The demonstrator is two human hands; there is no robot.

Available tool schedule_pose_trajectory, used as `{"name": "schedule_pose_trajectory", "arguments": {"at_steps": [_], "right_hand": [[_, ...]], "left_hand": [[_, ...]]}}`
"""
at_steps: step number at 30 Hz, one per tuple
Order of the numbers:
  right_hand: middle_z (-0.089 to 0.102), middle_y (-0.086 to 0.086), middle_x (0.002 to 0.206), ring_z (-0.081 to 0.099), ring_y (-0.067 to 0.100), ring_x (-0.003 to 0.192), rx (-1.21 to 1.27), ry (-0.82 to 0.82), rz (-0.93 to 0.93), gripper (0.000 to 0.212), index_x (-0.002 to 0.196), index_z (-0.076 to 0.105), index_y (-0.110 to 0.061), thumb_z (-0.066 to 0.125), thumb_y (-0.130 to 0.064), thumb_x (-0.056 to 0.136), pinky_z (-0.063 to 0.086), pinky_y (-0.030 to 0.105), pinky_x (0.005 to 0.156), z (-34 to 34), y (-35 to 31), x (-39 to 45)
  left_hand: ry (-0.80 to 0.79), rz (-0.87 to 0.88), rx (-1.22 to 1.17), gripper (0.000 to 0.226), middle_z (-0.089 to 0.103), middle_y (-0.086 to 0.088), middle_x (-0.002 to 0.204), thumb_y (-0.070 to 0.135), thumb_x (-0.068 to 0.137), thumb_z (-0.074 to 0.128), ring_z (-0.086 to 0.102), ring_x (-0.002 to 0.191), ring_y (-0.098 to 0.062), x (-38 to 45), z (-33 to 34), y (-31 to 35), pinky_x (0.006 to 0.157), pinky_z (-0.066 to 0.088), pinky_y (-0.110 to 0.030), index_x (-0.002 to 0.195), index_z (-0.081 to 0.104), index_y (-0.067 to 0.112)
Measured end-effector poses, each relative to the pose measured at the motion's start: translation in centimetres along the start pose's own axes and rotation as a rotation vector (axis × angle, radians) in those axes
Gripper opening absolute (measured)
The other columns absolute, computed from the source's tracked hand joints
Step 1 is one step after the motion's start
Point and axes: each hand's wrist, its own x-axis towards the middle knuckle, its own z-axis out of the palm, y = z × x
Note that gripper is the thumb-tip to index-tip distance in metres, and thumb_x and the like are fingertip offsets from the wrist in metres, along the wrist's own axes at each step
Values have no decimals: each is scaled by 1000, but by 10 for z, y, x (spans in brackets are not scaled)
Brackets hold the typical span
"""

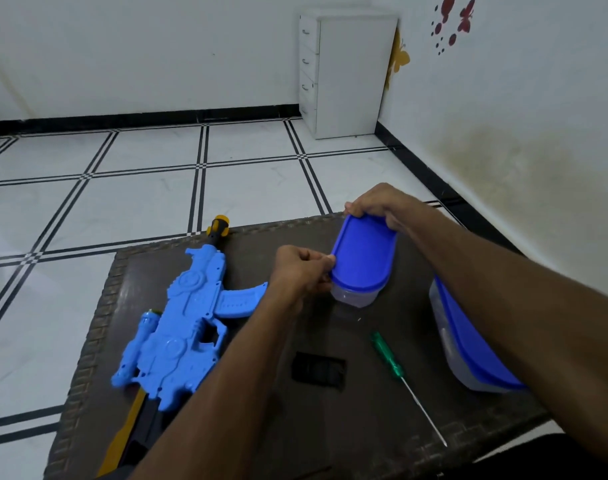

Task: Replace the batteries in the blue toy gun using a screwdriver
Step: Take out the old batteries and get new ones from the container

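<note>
Fingers of left hand (300, 271) curled, pinching near rim of blue lid (363, 258); fingers of right hand (378, 206) hooked over far edge of same lid, on small clear box (352, 296) standing mid-worktop. Dark worktop (261, 427) under everything. Blue gun (181, 323) flat at left, yellow muzzle toward far edge, well apart from box. Bigger blue-lidded tub (468, 355) at right, partly behind right forearm. Green screwdriver (390, 358) between box and tub, tip toward near edge. Black cover (318, 368) just left of screwdriver.
</note>
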Motion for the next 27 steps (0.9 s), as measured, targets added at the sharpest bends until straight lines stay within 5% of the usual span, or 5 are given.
{"name": "schedule_pose_trajectory", "arguments": {"at_steps": [4,13,16,20,27], "right_hand": [[64,-2,74,59,14,66,71,34,-37,7,93,70,-3,67,-2,87,47,28,51,4,0,-5],[56,11,135,56,28,120,-152,265,-300,56,131,57,-11,70,-45,87,46,33,92,-12,35,-25],[56,16,132,59,30,113,-469,81,-246,67,134,49,-5,75,-42,84,50,39,92,-31,37,-49],[70,21,108,72,29,80,-312,-295,-55,76,136,44,-9,87,-23,75,62,39,76,-40,43,-67],[63,18,111,70,34,95,-113,-390,1,88,150,34,-24,76,4,78,63,38,68,-57,42,-71]], "left_hand": [[9,5,-12,11,71,-12,89,13,90,66,70,76,-18,-1,0,-2,63,61,-28,91,69,2],[112,101,98,20,71,-7,69,22,89,68,72,68,-20,-13,10,-2,75,61,-43,74,72,10],[70,22,-67,19,72,-17,79,19,90,68,72,74,-25,-16,7,-4,74,62,-41,85,70,1],[-23,-60,-151,21,72,-20,89,14,84,75,68,66,-20,-22,5,-2,65,62,-31,94,66,-3],[-31,-106,-137,26,72,-19,96,7,81,77,67,63,-18,-14,26,11,62,62,-30,102,68,-4]]}}
